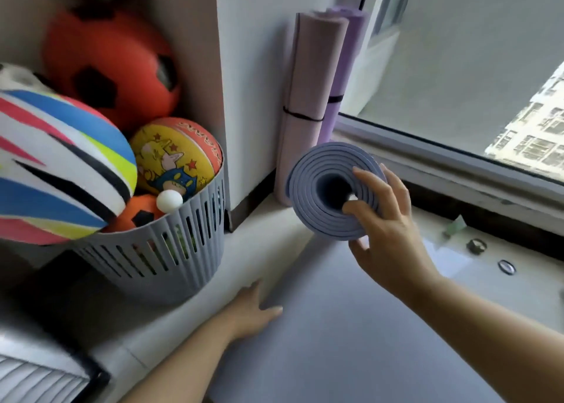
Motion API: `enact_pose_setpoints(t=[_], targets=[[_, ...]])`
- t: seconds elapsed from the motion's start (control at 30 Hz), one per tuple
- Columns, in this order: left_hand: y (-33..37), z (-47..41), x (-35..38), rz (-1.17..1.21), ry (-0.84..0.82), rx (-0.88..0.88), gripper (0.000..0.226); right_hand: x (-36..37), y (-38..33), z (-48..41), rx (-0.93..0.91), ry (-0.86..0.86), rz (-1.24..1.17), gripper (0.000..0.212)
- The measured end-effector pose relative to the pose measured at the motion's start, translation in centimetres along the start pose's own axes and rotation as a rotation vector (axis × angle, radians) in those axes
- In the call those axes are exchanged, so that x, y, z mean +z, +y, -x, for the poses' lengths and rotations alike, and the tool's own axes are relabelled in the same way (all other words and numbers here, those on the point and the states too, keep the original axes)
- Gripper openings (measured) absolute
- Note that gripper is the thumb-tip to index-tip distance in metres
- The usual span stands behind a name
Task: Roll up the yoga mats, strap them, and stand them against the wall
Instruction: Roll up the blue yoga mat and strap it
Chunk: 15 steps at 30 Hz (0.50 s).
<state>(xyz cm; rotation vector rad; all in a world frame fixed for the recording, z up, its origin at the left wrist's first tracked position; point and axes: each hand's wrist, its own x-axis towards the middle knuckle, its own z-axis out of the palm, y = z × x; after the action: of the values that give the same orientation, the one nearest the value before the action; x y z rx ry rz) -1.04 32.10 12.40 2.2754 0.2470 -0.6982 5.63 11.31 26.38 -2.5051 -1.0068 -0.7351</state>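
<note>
Pale floor [268, 234] by corner window [473, 66]. Right of grey ball basket [171, 256], your blue-grey mat [308, 189] is part-rolled, spiral end showing; right hand [393, 219] fingers [366, 173] grip roll, left hand [253, 308] lies flat on mat.

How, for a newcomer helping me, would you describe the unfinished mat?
Beside the window stand a pink mat and a purple mat, both strapped. In front is the blue-grey mat: half rolled, unstrapped, spiral end held by the right hand.
</note>
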Motion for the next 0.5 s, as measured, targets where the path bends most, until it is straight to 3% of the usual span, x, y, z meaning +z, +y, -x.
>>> enact_pose_setpoints(t=[0.13,0.23,0.43,0.5], targets=[[8.1,6.4,-7.4,0.440,0.149,0.199,0.065,-5.6,-3.0,-2.5,0.070,0.125,-0.036,0.044],[12.5,10.9,-10.3,0.722,0.156,0.343,0.057,-8.5,-5.1,-4.3,0.136,0.176,-0.087,0.045],[14.8,13.5,-12.2,0.819,0.140,0.405,0.042,-9.5,-6.5,-7.0,0.223,0.201,-0.176,0.043],[15.1,12.7,-12.5,0.846,0.172,0.404,0.046,-8.6,-5.7,-7.9,0.261,0.211,-0.202,0.043]])
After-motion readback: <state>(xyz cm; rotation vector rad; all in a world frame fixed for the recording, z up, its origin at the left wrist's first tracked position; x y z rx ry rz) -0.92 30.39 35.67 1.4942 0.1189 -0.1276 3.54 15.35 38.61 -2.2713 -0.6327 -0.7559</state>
